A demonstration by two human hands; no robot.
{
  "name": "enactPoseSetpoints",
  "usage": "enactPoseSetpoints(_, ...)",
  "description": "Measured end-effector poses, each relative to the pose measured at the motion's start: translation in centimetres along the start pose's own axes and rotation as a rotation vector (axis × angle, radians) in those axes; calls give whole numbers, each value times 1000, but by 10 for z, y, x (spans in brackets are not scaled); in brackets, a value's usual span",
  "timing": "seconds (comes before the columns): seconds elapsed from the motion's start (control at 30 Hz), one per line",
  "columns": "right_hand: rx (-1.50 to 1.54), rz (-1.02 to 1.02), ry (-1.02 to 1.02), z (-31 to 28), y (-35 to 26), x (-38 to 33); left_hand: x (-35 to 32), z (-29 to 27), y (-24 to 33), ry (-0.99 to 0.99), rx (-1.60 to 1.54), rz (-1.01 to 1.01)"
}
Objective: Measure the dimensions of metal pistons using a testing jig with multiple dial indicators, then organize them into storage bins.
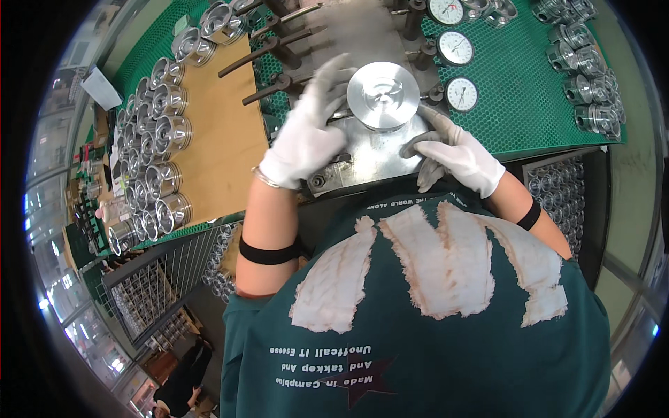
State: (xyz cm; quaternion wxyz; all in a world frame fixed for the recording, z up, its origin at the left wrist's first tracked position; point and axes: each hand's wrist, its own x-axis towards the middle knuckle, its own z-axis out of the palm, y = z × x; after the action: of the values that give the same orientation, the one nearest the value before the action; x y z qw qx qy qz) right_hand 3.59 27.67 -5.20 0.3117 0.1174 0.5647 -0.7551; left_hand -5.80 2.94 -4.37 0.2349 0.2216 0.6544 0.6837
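Observation:
A shiny round metal piston [383, 95] sits crown up on a polished steel gauge block [376, 153] in front of me. My left hand [311, 122], in a white glove, is beside the piston's left side with fingers stretched and thumb apart; motion blurs its fingertips. On the right my gloved right hand [460, 153] has its fingers spread, one finger reaching up by the piston's right edge. Whether that finger touches the metal I cannot tell. Neither hand shows anything in its grasp. Three dial gauges [460, 94] stand to the right of the block.
Dark rods on posts [279, 85] jut out left of the block. Several pistons [171, 134] line a tan board [223, 132] at left. More pistons [598, 120] stand at the right on a green mat [516, 90]. A wire cart [153, 279] is below left, with another person [182, 380] beyond.

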Motion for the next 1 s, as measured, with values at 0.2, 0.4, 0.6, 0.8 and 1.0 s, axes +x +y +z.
enactPoseSetpoints(0.2,-45,20,7,4,1,1,7,36,-13,140,886,211)
enactPoseSetpoints(0.4,-266,-84,65,7,10,-3,-1,36,-17,126,915,189)
enactPoseSetpoints(0.6,-297,-70,82,5,10,1,5,36,-12,162,859,271)
enactPoseSetpoints(0.8,-273,-50,87,9,4,2,10,35,-14,149,769,215)
enactPoseSetpoints(1.0,-349,-102,100,7,13,5,7,33,-18,157,823,226)
